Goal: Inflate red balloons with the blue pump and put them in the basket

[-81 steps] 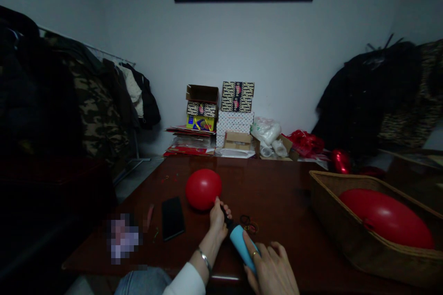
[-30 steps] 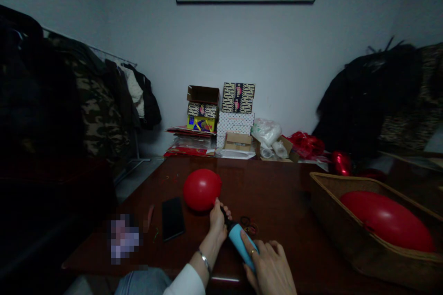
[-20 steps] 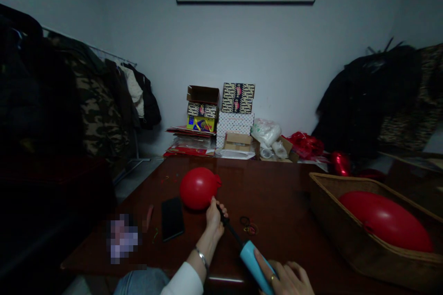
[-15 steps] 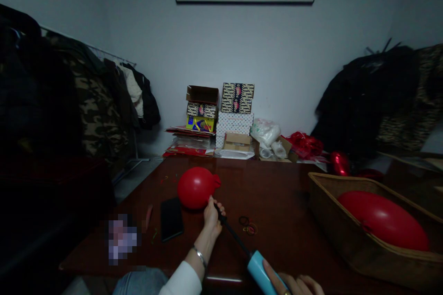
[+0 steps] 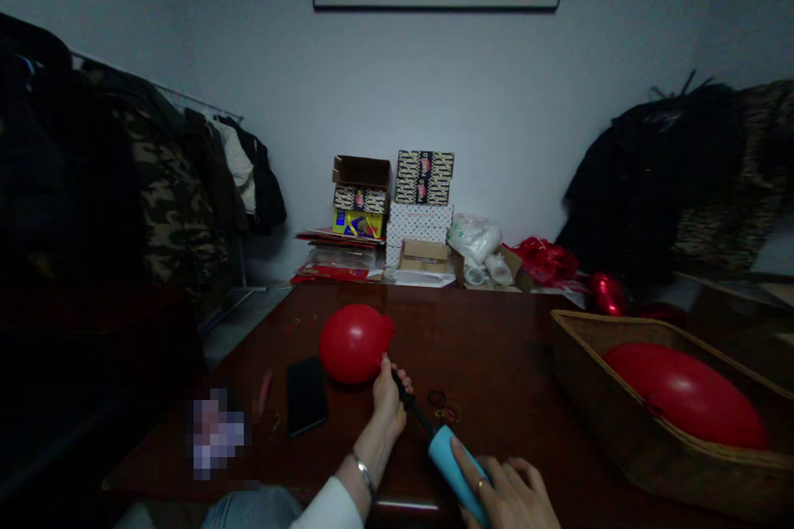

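A red balloon (image 5: 353, 345), partly filled, rests over the table with a small bulge on its right side. My left hand (image 5: 390, 401) is closed around the black front end of a balloon pump, thumb up against the balloon's neck; the nozzle itself is hidden by the fingers. A length of black rod shows between that hand and the pump's light-blue barrel (image 5: 457, 471). Wrapped over the barrel is my right hand (image 5: 505, 488), its index finger stretched along the top.
To the right stands a wicker basket (image 5: 576, 380) holding a larger red balloon (image 5: 686, 393). Several rubber bands (image 5: 447, 409) lie by the pump. A black phone (image 5: 307, 397) and a blurred-out item (image 5: 217, 434) are left. Boxes (image 5: 425, 178) are stacked behind the table.
My right hand drew the blue barrel back down and right, baring the rod, then pushed it partway in again. The balloon shifted slightly left and its side bulge came into view.
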Motion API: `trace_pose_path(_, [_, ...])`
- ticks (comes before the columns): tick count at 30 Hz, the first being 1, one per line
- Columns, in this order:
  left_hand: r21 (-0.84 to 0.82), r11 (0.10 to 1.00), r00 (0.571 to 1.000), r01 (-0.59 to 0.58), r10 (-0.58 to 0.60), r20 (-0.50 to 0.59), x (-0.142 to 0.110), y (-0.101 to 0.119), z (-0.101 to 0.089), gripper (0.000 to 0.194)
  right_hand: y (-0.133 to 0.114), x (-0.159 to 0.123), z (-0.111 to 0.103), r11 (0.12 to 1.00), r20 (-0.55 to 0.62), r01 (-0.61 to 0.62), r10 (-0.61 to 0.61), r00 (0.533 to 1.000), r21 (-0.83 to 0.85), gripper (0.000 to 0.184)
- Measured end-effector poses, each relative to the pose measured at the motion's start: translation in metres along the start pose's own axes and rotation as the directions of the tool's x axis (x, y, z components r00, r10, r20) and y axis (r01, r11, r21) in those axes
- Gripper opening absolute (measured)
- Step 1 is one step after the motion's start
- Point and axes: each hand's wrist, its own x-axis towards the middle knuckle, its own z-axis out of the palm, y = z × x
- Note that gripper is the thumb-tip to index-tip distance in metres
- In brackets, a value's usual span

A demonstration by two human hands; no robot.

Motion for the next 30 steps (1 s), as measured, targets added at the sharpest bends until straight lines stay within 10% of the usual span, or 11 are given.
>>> trace_pose_path(8, [0.037,0.998,0.999,0.042,-0.043,0.031,-0.008,-0.010,0.002,0.042,-0.027,0.042,-0.005,0.982,0.088,-0.186,0.182,0.979,0.036,0.060])
trace_pose_path(30, [-0.016,1.000,1.000,-0.014,0.014,-0.001,0.012,0.019,-0.001,0.035,-0.027,0.027,-0.008,0.998,-0.125,-0.060,0.056,0.991,-0.028,0.064])
